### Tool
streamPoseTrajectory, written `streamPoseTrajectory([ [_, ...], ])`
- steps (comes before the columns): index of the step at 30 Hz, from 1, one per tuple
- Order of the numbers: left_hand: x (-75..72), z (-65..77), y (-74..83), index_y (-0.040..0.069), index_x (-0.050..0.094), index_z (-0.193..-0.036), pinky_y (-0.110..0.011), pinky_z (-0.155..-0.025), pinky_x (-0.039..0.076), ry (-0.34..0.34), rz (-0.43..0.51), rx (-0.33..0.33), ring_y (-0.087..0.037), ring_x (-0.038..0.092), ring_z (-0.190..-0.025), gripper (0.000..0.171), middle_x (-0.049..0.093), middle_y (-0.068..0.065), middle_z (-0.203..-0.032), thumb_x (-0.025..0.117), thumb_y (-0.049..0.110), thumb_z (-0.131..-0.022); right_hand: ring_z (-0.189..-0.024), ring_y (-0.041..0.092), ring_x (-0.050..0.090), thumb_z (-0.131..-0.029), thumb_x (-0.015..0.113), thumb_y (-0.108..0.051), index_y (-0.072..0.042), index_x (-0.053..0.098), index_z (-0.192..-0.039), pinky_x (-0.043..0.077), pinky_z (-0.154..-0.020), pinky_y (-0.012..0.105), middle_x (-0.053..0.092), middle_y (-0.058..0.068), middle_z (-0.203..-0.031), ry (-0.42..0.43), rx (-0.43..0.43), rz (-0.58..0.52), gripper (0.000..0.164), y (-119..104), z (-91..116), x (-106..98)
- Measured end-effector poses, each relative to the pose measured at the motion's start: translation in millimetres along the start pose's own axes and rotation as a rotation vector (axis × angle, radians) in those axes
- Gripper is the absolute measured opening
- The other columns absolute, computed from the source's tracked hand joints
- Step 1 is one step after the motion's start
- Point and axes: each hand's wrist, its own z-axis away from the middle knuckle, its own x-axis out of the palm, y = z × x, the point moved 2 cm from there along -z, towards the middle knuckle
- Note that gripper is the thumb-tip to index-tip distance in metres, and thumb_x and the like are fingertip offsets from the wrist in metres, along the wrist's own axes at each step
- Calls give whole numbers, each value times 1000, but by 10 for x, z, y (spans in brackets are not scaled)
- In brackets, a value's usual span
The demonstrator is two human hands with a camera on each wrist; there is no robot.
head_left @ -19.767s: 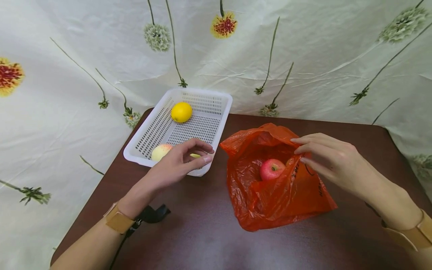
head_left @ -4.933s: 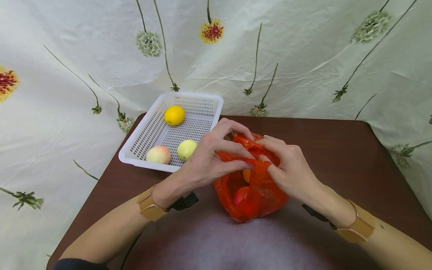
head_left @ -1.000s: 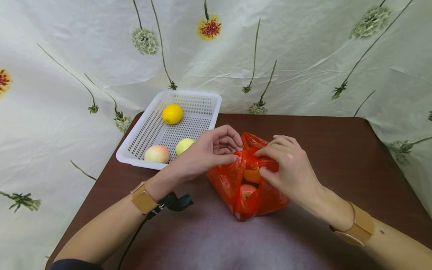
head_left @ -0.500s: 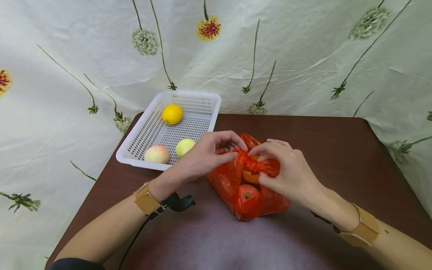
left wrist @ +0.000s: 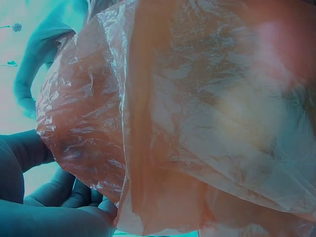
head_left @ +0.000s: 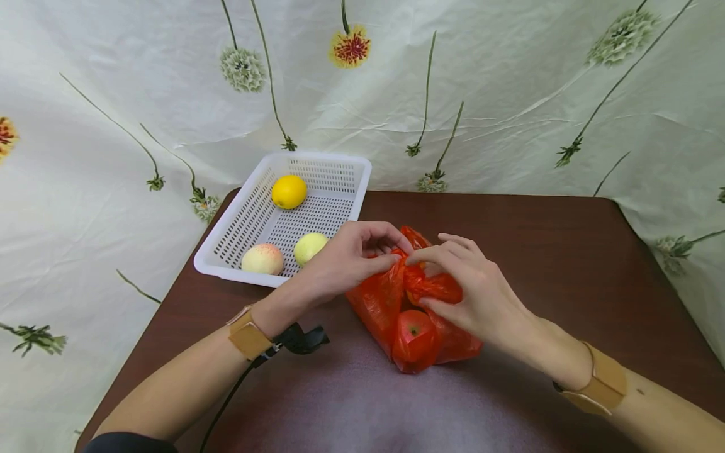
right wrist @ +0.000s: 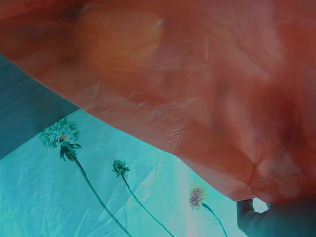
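A thin red plastic bag (head_left: 374,302) stands on the table, its top bunched up and twisted. Through a gap at its front shows a red apple (head_left: 413,328). My left hand (head_left: 359,255) pinches the bag's upper left part between thumb and fingers. From the right, my right hand (head_left: 478,286) holds the gathered plastic at the top, its fingertips close to those of the left. In the left wrist view, crinkled bag film (left wrist: 89,113) fills most of the picture above the fingers. The right wrist view is largely covered by the bag (right wrist: 197,98).
A white perforated basket (head_left: 209,263) sits at the back left, holding a yellow lemon (head_left: 289,192), a pale peach (head_left: 263,258) and a yellow-green fruit (head_left: 309,247). The dark brown table (head_left: 538,233) meets a flowered cloth (head_left: 481,63) behind. A black cable (head_left: 226,402) trails from the left wrist.
Earlier the bag lay wide open, with my left hand over the basket. Since then both hands came to the bag and bunched its top. Lately the right hand shifted slightly left with gathered plastic.
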Motion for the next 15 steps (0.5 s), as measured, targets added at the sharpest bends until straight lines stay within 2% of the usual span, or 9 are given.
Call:
streamPoseTrajectory([
  [7,20,26,142,5,67,-93,-37,-72,46,2,-14,-26,-23,54,-81,18,64,-5,-91,57,-7,-85,-80,14,56,-63,79,-5,-6,58,-114,30,-101,46,59,-1,-91,42,-38,10,55,-13,21,64],
  [13,27,26,149,2,66,-95,-32,-68,48,-6,26,-43,-25,56,-81,18,63,-10,-91,55,-7,-84,-91,19,54,-64,59,4,-7,61,-102,28,-100,51,61,-2,-95,25,-113,-7,39,-46,12,63],
  [15,28,27,150,0,65,-96,-31,-69,49,-9,39,-52,-25,56,-82,17,63,-11,-92,54,-7,-85,-91,18,54,-65,55,5,-9,62,-97,28,-100,51,60,-3,-91,18,-133,-18,36,-64,4,54],
])
